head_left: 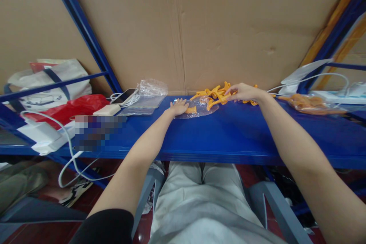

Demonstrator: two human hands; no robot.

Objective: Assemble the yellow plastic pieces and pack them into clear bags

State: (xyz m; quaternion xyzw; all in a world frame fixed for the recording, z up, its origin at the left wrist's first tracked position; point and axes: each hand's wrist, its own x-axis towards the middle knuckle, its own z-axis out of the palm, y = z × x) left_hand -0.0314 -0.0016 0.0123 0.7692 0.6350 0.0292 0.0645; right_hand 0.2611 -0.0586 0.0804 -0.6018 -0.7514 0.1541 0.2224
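My left hand [180,107] lies flat with its fingers spread on the left end of a clear plastic bag [204,113] on the blue tabletop. A small yellow plastic piece [191,109] is in the bag, just beside my fingers. My right hand [243,92] reaches palm down over a loose pile of yellow plastic pieces [213,93] at the back of the table. Its fingers are apart and loosely bent among the pieces; I cannot make out any piece firmly held. Some pieces overlap the bag's right part, and others are partly hidden behind my right hand.
Another clear bag of orange-yellow pieces [310,103] lies at the right. Flat clear bags [145,101], a phone [125,96], a white box [106,110], a red plastic bag [77,108] and a power strip with cables [54,143] sit left. Cardboard [217,26] stands behind the blue table [223,137].
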